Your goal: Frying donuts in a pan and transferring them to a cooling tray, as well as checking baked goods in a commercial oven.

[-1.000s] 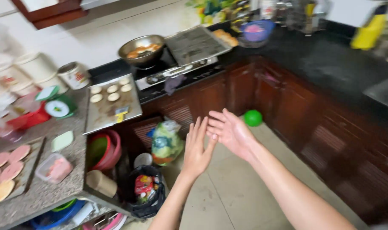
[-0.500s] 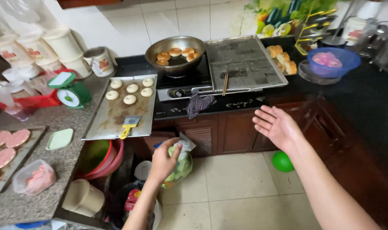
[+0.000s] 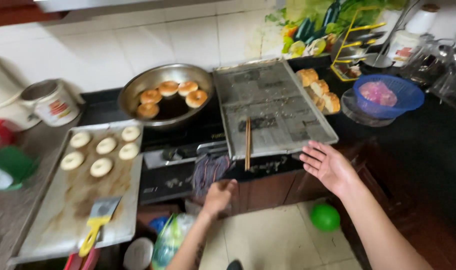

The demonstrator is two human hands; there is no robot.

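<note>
My left hand point(image 3: 219, 196) reaches up toward the striped cloth point(image 3: 209, 171) that hangs over the stove's front edge; its fingers are curled just below the cloth and hold nothing that I can see. My right hand point(image 3: 329, 165) is open, palm up, fingers spread, next to the near right corner of the paper-lined tray point(image 3: 273, 107). A pair of chopsticks point(image 3: 248, 143) lies on that tray's near edge. Behind it, a metal pan point(image 3: 166, 94) holds several browned doughnuts in dark oil.
A flat tray point(image 3: 75, 200) at left carries several raw dough rings and a yellow-handled scraper point(image 3: 99, 224). Fried pastries point(image 3: 318, 89), a blue basket point(image 3: 388, 96), a white cup point(image 3: 52, 102) and a green scale point(image 3: 5, 167) stand around. A green ball point(image 3: 325, 217) lies on the floor.
My view has moved closer to the stove. My left hand rose from the bag on the floor toward the hanging cloth. My right hand shifted left toward the lined tray's corner.
</note>
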